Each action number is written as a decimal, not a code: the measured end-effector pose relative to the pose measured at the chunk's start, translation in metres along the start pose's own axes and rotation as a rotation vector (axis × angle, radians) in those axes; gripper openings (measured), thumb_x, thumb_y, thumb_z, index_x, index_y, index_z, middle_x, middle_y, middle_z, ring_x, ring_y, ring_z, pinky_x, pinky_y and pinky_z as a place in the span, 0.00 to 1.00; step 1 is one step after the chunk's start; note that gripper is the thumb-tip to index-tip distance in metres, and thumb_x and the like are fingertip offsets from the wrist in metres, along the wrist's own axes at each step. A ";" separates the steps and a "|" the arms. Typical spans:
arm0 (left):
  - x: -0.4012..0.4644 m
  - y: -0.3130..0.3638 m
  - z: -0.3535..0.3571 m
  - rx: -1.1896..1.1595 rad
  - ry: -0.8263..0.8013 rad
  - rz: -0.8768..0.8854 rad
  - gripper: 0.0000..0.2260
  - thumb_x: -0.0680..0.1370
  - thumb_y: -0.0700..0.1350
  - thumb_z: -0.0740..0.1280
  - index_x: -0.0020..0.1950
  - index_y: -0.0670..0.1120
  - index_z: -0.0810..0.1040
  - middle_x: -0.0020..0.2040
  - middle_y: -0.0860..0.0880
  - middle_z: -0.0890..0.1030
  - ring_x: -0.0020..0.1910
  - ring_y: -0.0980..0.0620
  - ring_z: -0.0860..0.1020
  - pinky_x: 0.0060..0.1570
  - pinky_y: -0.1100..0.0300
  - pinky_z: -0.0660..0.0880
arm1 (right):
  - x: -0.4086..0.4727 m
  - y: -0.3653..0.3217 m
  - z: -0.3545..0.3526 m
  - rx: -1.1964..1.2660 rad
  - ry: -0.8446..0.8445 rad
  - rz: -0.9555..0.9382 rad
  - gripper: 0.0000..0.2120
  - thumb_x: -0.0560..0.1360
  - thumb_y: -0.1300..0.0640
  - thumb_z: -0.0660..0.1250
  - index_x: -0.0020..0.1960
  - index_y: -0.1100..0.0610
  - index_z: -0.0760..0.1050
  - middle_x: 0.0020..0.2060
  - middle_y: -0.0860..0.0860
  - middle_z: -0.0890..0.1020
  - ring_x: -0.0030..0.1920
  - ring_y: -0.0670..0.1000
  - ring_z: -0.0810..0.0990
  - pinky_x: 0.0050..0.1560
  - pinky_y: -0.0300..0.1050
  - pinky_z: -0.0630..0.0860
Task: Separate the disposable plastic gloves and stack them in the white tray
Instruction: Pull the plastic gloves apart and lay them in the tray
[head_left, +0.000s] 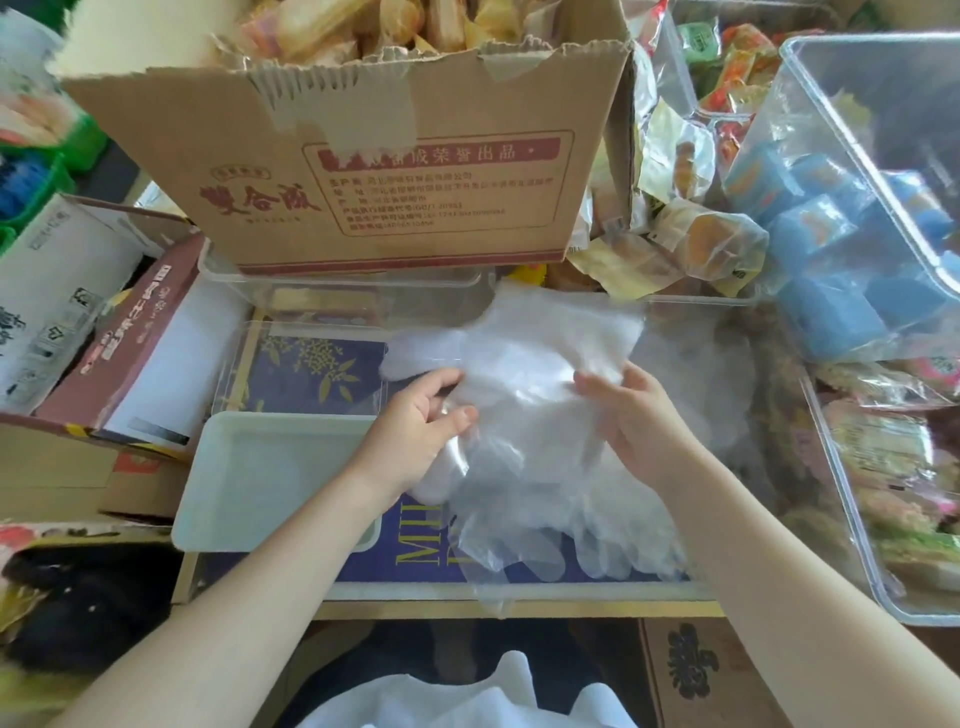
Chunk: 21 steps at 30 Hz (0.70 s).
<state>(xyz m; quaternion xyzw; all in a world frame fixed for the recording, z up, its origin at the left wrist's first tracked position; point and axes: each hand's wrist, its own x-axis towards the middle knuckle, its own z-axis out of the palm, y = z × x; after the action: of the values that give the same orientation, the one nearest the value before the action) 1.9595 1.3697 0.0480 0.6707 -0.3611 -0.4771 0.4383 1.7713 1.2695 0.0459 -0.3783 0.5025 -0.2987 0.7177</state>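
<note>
Pinching one bunch of thin plastic gloves (524, 415) from both sides: left hand (421, 421) grip on the near-left edge, right hand (631, 415) grip on the right. Glove fingers trailing toward the body. White tray (270, 478) just left, beside the left hand, nearer that hand. Cardboard box (363, 145) well behind.

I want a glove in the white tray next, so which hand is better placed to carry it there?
Probably the left hand: it grips the gloves right beside the white tray, while the right hand holds them on the far side.
</note>
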 end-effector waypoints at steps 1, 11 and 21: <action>-0.001 0.000 -0.001 0.065 0.013 0.007 0.15 0.76 0.38 0.66 0.62 0.47 0.72 0.40 0.55 0.78 0.43 0.60 0.75 0.44 0.79 0.67 | -0.001 0.002 0.001 -0.044 0.015 -0.016 0.07 0.73 0.66 0.67 0.51 0.61 0.76 0.38 0.51 0.82 0.38 0.50 0.81 0.40 0.41 0.79; 0.012 0.024 -0.036 0.562 0.151 0.277 0.25 0.72 0.54 0.70 0.66 0.47 0.70 0.59 0.55 0.73 0.62 0.55 0.70 0.61 0.61 0.64 | -0.004 -0.014 0.010 -0.222 -0.187 -0.144 0.10 0.71 0.69 0.68 0.51 0.59 0.77 0.43 0.55 0.83 0.44 0.54 0.81 0.52 0.50 0.79; 0.021 0.017 -0.037 -0.076 -0.315 -0.109 0.09 0.68 0.34 0.74 0.43 0.44 0.80 0.36 0.52 0.84 0.34 0.58 0.81 0.36 0.67 0.75 | -0.003 -0.019 0.004 -0.181 -0.201 -0.163 0.12 0.69 0.65 0.70 0.52 0.59 0.77 0.42 0.51 0.85 0.42 0.50 0.84 0.45 0.44 0.81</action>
<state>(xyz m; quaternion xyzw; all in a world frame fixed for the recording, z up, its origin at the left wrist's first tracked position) 1.9994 1.3531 0.0629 0.5893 -0.3702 -0.6125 0.3748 1.7736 1.2629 0.0644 -0.5091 0.4207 -0.2700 0.7006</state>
